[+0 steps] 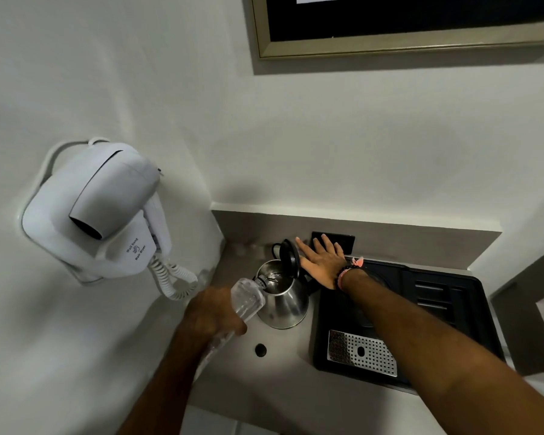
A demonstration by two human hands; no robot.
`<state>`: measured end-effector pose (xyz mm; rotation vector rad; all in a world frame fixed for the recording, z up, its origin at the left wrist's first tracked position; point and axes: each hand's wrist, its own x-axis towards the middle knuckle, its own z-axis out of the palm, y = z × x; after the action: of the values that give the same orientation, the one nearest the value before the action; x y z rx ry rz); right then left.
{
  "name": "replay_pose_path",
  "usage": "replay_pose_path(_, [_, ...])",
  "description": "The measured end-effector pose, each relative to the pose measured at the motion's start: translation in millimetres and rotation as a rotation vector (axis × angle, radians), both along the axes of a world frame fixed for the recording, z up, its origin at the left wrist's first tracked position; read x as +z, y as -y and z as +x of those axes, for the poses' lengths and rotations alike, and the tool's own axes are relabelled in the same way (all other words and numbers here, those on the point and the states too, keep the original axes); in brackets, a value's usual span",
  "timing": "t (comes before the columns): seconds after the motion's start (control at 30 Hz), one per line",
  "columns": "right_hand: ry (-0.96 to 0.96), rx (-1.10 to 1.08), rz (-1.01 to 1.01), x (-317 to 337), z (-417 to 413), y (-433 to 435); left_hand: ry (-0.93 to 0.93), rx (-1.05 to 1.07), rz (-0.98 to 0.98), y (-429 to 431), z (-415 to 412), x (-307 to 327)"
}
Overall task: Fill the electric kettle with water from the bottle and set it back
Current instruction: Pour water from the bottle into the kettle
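One kettle, one bottle, two hands at the bench corner.

Seen from the head camera, the left hand [212, 312] is wrapped around the clear bottle [247, 301], tilted with its mouth over the open steel kettle [281, 298]; water glints inside. Its black lid [289, 257] stands raised, and the right hand [322, 260] is spread flat, fingers apart, just beside it. One black tray [446, 312] with a perforated metal grille [360, 353] lies to the right, the kettle standing off it on the bench [283, 372]. One small dark cap [260, 349] lies near the kettle. One white hair dryer [107, 211] hangs on the left wall.
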<state>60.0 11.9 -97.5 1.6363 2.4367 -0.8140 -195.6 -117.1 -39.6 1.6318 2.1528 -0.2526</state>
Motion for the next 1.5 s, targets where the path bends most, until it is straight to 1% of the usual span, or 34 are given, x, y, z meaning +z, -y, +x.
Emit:
replay_pose_path(0.53, [-0.012,-0.034,0.004,-7,-3,-3,0.003,0.021,0.048,6,-5,-4])
replay_pose_path(0.6, [-0.013,-0.04,-0.001,-7,-3,-3,0.017,0.03,0.075,7,-5,-7])
replay_pose_path(0.67, [-0.01,-0.041,-0.004,-6,-3,-3,0.071,0.051,0.107,10,-6,-11])
replay_pose_path(0.77, [-0.007,-0.04,-0.008,-6,-3,-2,0.24,0.124,0.195,13,-7,-20])
replay_pose_path(0.83, [-0.007,-0.043,-0.013,-6,-3,-1,0.332,0.194,0.294,17,-7,-29])
replay_pose_path(0.97, [-0.002,-0.049,-0.022,-7,-3,-1,0.482,0.421,0.485,26,-10,-56])
replay_pose_path(1.1, [0.02,-0.053,-0.023,-7,-4,-1,0.525,0.566,0.689,32,-13,-81])
replay_pose_path(1.2, [0.032,-0.063,-0.023,-7,-4,-2,0.542,0.697,0.778,33,-12,-93])
replay_pose_path(1.27, [0.043,-0.063,-0.024,-7,-4,-2,0.549,0.743,0.831,33,-11,-98])
replay_pose_path(1.5, [0.062,-0.053,-0.014,-5,-3,-3,0.576,0.781,0.86,32,-13,-105])
